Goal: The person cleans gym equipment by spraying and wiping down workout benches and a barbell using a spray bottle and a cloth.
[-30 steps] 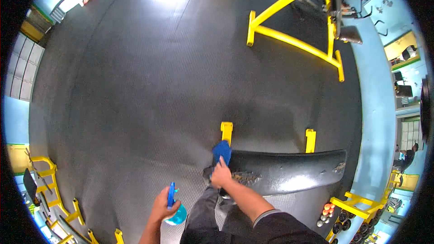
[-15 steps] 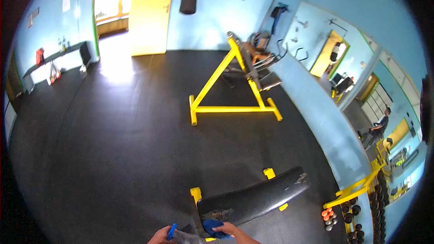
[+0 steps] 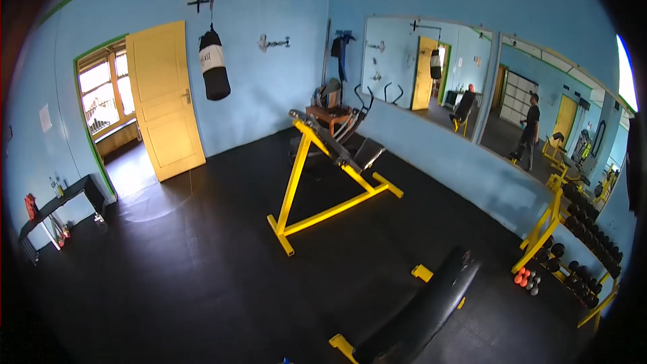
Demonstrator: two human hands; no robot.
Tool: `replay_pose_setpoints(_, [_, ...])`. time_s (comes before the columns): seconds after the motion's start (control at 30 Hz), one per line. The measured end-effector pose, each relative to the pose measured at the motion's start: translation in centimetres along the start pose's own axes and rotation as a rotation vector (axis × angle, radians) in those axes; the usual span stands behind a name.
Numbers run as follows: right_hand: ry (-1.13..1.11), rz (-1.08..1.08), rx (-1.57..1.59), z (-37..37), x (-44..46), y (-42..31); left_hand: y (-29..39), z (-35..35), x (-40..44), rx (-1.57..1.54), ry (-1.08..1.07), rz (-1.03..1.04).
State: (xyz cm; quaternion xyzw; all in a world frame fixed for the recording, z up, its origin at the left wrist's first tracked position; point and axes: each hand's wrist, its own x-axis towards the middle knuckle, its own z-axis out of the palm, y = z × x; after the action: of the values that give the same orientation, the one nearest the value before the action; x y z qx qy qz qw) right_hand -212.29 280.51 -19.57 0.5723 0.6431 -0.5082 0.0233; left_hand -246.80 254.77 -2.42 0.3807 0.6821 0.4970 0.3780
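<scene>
Neither of my hands shows in the head view now. A small bit of blue (image 3: 286,360), like the top of the spray bottle, peeks in at the bottom edge. The black padded bench (image 3: 421,310) with worn patches and yellow feet lies at the bottom, right of centre. Beyond it stands a yellow-framed incline machine (image 3: 323,219) with a dark pad. The blue cloth is out of sight.
A yellow dumbbell rack (image 3: 542,232) stands at the right, small orange and grey dumbbells (image 3: 527,281) on the floor beside it. Mirrors (image 3: 532,111) line the right wall. A punching bag (image 3: 214,66) hangs near the yellow door (image 3: 165,98); a black shelf (image 3: 60,203) is at left.
The view has tilted up from the bench to the room. Both hands, the blue cloth and most of the spray bottle have left the frame at the bottom.
</scene>
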Motion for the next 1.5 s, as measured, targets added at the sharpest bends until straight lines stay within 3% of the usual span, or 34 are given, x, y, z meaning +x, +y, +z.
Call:
replay_pose_setpoints(0.13, [0.009,0.269,-0.006,2.0,-3.1,-1.9,1.9,-6.6,6.1,-0.052,-0.047,-0.095])
replay_pose_setpoints(0.2, [0.01,0.402,0.001,2.8,-4.8,-3.2,0.8,-8.8,9.7,0.107,-0.036,0.238])
replay_pose_setpoints(0.23, [0.006,0.461,0.01,3.5,-5.4,-4.6,1.9,-9.8,11.4,0.12,-0.058,0.224])
replay_pose_setpoints(0.3, [0.07,0.306,0.178,0.7,-6.5,-16.0,4.7,-11.3,15.6,0.338,-0.28,0.068])
replay_pose_setpoints(0.4, [0.057,0.192,0.07,1.5,0.0,-14.8,4.0,-10.4,21.5,0.235,-0.264,0.19])
replay_pose_setpoints(0.53, [0.017,0.206,-0.055,-0.6,4.3,-15.9,5.8,-8.2,27.3,0.18,-0.252,-0.015])
replay_pose_setpoints(0.63, [-0.695,0.463,-0.642,-1.3,10.9,-10.1,5.6,-7.0,31.8,0.029,-0.166,-0.136])
replay_pose_setpoints(0.73, [-0.526,0.471,-0.431,-1.8,19.2,-6.8,5.0,-6.1,38.4,0.156,-0.174,-0.218])
replay_pose_setpoints(0.8, [-0.38,0.519,-0.228,-2.3,21.5,-3.9,5.1,-4.8,42.0,0.276,-0.09,0.221])
replay_pose_setpoints(0.87, [-0.201,0.557,-0.039,-5.6,23.8,-2.7,9.5,-3.3,46.5,0.244,-0.161,0.189])
replay_pose_setpoints(0.93, [0.103,0.591,-0.058,-11.8,24.8,-11.8,11.3,-1.7,51.1,0.221,-0.23,0.16])
replay_pose_setpoints(0.97, [0.106,0.599,-0.06,-12.9,27.0,-10.7,11.0,-0.5,53.5,0.22,-0.248,0.175])
replay_pose_setpoints(1.03, [0.001,0.19,-0.185,-14.7,31.6,-8.8,11.4,1.9,57.5,0.215,-0.274,0.18])
replay_pose_setpoints(1.07, [-0.002,0.201,-0.183,-15.7,32.0,-10.1,12.3,3.2,59.5,0.205,-0.333,0.138])
replay_pose_setpoints(1.13, [0.455,0.551,0.273,-18.1,31.3,-15.8,12.6,6.0,63.6,0.193,-0.4,0.101])
replay_pose_setpoints(1.17, [0.46,0.557,0.277,-19.5,30.2,-16.9,12.0,7.5,65.8,0.186,-0.455,0.091])
replay_pose_setpoints(1.23, [0.208,0.587,0.314,-22.2,29.7,-18.8,12.3,10.3,70.4,0.181,-0.52,0.085])
replay_pose_setpoints(1.3, [0.135,0.765,0.325,-21.4,29.6,-14.9,13.7,13.5,74.1,0.126,-0.573,0.05])
replay_pose_setpoints(1.5, [0.092,0.711,0.068,-28.0,34.4,-7.5,21.3,22.1,85.0,0.324,-0.591,0.196])
